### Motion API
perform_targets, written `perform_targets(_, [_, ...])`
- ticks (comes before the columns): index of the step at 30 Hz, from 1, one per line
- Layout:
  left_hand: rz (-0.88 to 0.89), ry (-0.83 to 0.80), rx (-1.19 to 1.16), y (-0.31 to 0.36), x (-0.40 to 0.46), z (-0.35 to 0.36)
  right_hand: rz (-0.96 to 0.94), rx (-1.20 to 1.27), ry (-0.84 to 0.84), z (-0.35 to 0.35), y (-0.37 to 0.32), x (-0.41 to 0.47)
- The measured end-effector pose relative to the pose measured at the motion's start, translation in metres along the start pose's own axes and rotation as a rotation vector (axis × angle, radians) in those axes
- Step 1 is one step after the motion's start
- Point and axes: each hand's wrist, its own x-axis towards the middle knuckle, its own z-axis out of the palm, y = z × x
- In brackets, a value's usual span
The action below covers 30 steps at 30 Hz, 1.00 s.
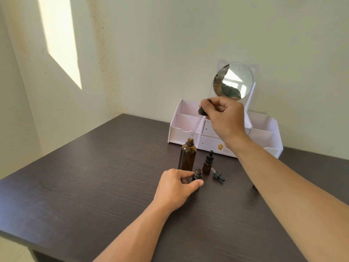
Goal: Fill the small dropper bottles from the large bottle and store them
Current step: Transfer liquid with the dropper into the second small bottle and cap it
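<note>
Right hand raised above the desk, fingers pinching the black bulb of a long dropper; glass tube slants down-left, tip at the open mouth of the large bottle. Left hand low on the desk, thumb and fingers gripping an uncapped small bottle just in front of the large one, neck showing above the fingers. Largest first for the rest: dark wood-grain desk against a pale wall; white organizer at the back edge, open compartments left and right, two small drawers in the middle, lower one with a gold knob. Round mirror with cat ears stands on top of it. Large amber bottle upright, cap off, in front of the organizer's left half. Second small bottle upright just right of the large one, dropper cap on. Loose small dropper lying flat on the desk just right of that bottle, bulb end toward the camera.
</note>
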Motion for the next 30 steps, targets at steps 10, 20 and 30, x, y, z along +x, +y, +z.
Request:
perform_targets(10, [-0.018,-0.008,-0.010,0.002,-0.001,-0.001,0.010,-0.049,-0.120,-0.026,-0.015,-0.022])
perform_targets(20, [-0.035,-0.008,0.021,0.007,-0.002,-0.002,0.071,-0.083,-0.138,-0.032,0.011,-0.052])
perform_targets(30, [-0.034,-0.016,0.030,0.007,-0.002,-0.002,0.030,-0.128,-0.147,-0.028,0.016,-0.054])
